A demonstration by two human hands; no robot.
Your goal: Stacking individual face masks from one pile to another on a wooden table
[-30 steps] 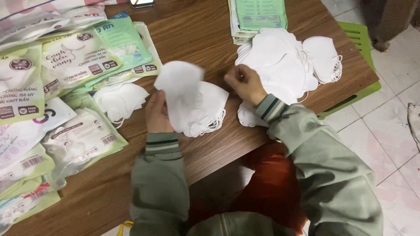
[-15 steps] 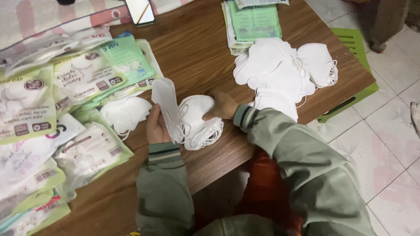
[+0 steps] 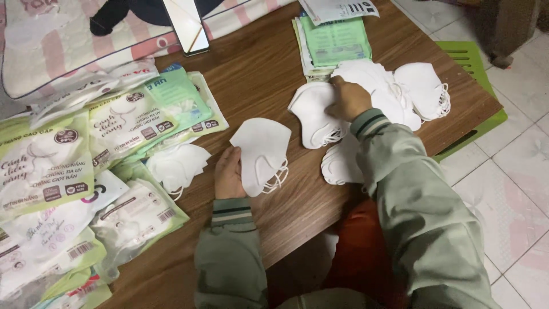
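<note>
The left hand (image 3: 229,174) is pinching a small stack of masks (image 3: 262,153) upright — edges squared — while the right hand (image 3: 349,100) is closing on one mask (image 3: 311,111) atop the loose pile (image 3: 394,88).

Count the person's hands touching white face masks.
2: left hand holds a small stack of masks at table centre; right hand rests on the loose mask pile farther right.
</note>
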